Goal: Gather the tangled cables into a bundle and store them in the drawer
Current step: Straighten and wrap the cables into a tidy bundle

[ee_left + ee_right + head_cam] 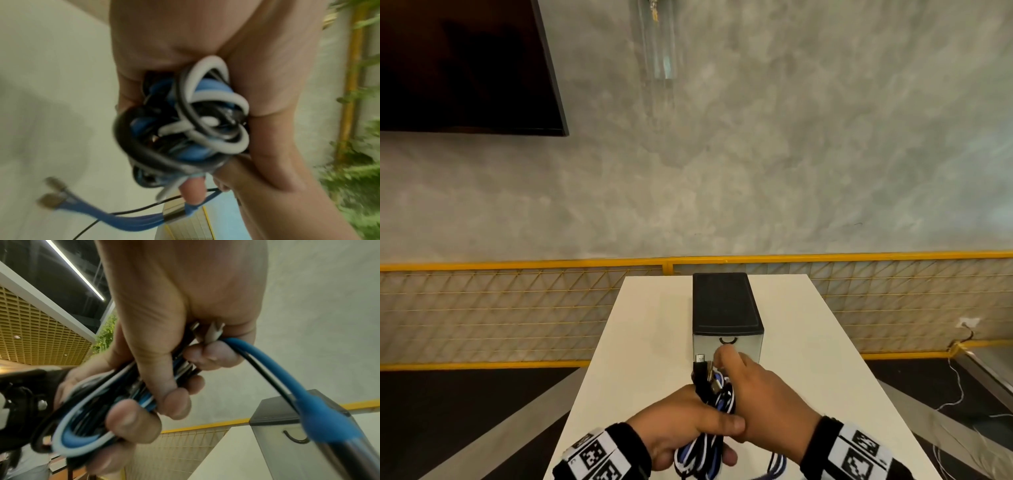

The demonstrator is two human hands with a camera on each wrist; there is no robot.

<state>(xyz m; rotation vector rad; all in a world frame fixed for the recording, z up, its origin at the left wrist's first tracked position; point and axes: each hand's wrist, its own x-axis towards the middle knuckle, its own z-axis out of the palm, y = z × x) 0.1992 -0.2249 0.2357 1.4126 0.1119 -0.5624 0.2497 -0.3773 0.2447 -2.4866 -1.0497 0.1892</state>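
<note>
Blue, white and black cables [709,407] sit bunched at the lower centre of the head view, above the white table [647,329], with the left hand [681,431] wrapped round the lower loops, fingers and thumb curled tight on them. To its right the right hand [760,394] curls its fingers round the upper part of the same bundle, where plug ends stick up. Just above the hands in the frame stands the black-topped drawer unit [724,305], its grey drawer front [746,346] closed.

Indoor demo or office-like space

Grey plastered wall [756,154], yellow mesh railing [517,308] and dark wall screen [458,65] (all beyond the fingers).
</note>
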